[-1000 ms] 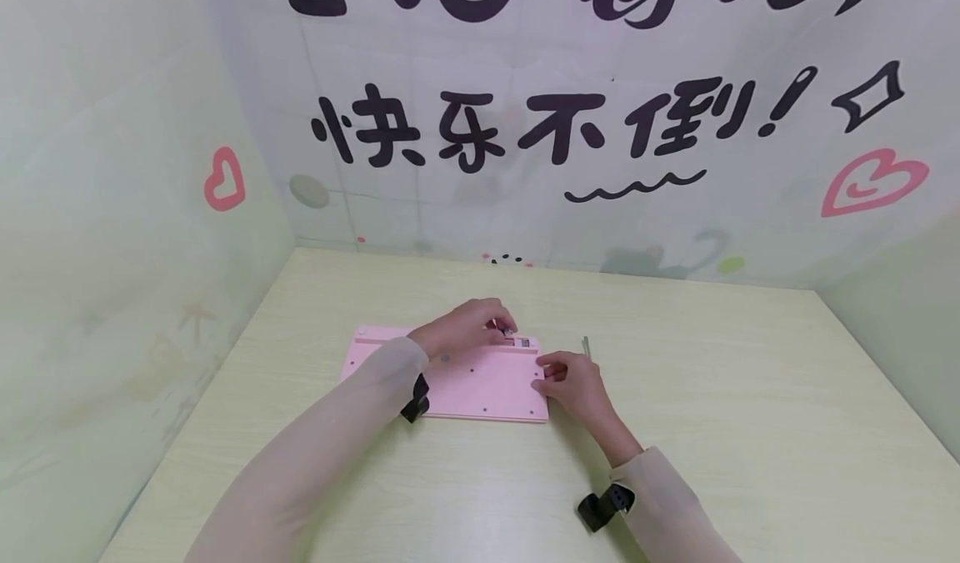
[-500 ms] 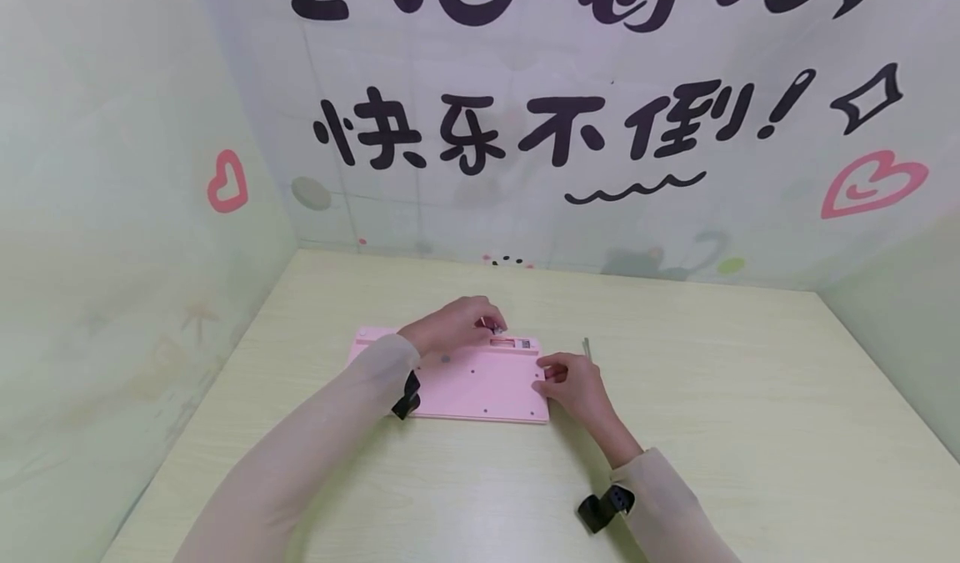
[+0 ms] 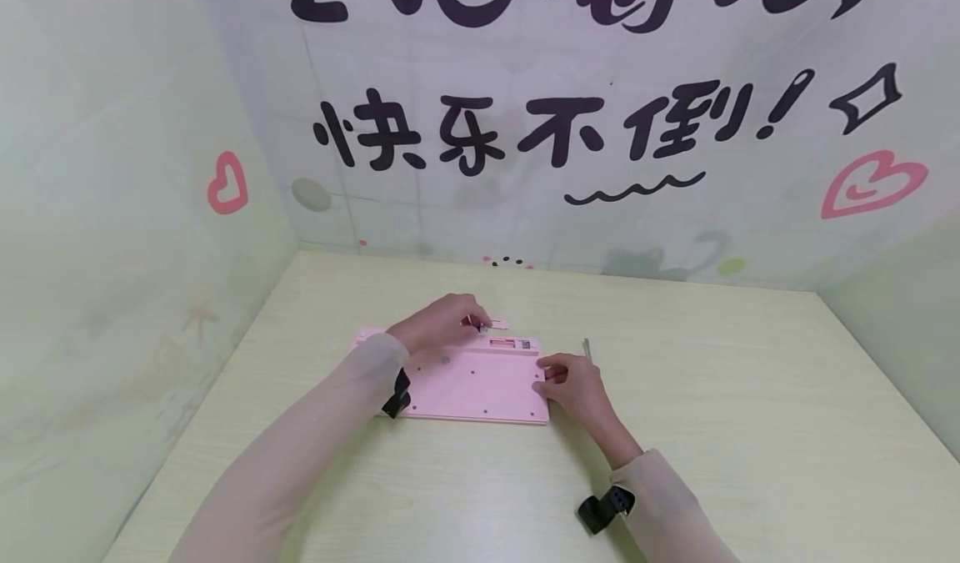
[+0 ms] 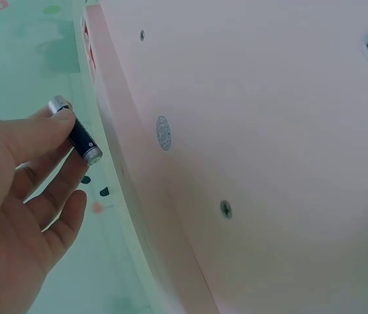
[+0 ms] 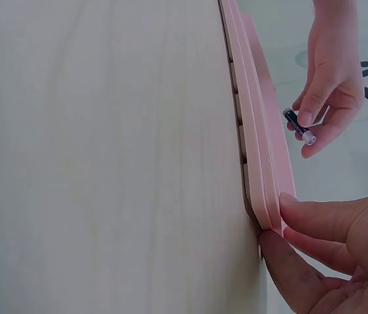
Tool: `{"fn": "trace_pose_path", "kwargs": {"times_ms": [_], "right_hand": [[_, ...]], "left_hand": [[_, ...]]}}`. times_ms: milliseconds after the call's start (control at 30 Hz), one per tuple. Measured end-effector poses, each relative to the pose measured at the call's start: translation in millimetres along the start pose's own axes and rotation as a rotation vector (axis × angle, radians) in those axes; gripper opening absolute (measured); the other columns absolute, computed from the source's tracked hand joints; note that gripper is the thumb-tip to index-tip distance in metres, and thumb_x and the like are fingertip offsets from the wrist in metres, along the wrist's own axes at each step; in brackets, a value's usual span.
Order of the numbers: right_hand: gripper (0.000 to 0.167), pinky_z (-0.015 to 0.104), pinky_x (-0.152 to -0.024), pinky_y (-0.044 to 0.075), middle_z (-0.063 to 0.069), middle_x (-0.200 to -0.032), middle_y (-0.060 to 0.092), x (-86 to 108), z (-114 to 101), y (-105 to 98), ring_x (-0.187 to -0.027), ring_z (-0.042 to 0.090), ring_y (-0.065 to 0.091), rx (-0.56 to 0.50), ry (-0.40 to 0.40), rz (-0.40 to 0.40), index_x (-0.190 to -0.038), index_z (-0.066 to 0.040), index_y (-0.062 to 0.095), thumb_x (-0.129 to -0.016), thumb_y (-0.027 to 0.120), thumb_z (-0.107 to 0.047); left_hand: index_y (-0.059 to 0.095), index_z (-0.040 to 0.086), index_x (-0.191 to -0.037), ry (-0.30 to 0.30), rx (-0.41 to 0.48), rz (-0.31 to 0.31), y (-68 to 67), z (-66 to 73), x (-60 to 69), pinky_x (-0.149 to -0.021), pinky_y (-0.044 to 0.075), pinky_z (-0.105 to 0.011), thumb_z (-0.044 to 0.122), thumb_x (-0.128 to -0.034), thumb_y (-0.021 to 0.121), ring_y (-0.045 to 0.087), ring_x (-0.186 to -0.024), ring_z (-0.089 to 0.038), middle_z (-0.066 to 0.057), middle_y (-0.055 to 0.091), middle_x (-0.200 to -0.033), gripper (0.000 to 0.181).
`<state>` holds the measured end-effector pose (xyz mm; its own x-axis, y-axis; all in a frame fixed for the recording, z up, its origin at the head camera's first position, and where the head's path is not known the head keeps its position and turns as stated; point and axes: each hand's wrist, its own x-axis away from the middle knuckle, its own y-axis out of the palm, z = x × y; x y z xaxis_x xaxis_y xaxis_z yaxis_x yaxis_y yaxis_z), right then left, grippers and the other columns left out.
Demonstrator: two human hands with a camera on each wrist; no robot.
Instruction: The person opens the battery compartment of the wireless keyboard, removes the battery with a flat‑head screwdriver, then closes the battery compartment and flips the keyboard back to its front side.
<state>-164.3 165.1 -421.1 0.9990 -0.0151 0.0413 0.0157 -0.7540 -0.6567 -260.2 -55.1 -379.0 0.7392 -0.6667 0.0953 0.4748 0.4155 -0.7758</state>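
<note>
A pink keyboard (image 3: 472, 388) lies face down, its underside with screws and an open battery slot (image 3: 510, 344) facing up. My left hand (image 3: 444, 323) is over its far edge, pinching a small dark battery with silver ends (image 4: 82, 139) between thumb and fingers. In the right wrist view the same battery (image 5: 299, 127) shows in those fingers, apart from the keyboard. At the keyboard's right edge, my right hand (image 3: 572, 386) grips the corner, thumb and fingers (image 5: 308, 219) on either side of it.
A small pink cover piece (image 3: 500, 324) lies just beyond the keyboard's far edge. A thin grey object (image 3: 587, 349) lies behind my right hand. The table (image 3: 750, 396) meets a printed cloth wall (image 3: 465, 213) at the back.
My left hand has moved left from the battery slot, carrying the battery, which uncovers the slot and the pink cover piece. My right hand has stayed at the keyboard's edge.
</note>
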Motion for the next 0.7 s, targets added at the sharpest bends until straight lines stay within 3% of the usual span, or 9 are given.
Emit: {"fn": "trace_pose_path", "kwargs": {"times_ms": [700], "right_hand": [[0.029, 0.025, -0.06, 0.047, 0.007, -0.08, 0.06, 0.8, 0.5, 0.2, -0.069, 0.016, 0.054, -0.004, -0.01, 0.007, -0.101, 0.003, 0.066, -0.073, 0.074, 0.002]], "left_hand": [[0.065, 0.009, -0.112, -0.16, -0.067, 0.028, -20.9, -30.9, 11.2, -0.091, 0.041, -0.033, 0.0, -0.0892, 0.053, 0.052, -0.099, -0.018, -0.002, 0.058, -0.107, 0.028]]}}
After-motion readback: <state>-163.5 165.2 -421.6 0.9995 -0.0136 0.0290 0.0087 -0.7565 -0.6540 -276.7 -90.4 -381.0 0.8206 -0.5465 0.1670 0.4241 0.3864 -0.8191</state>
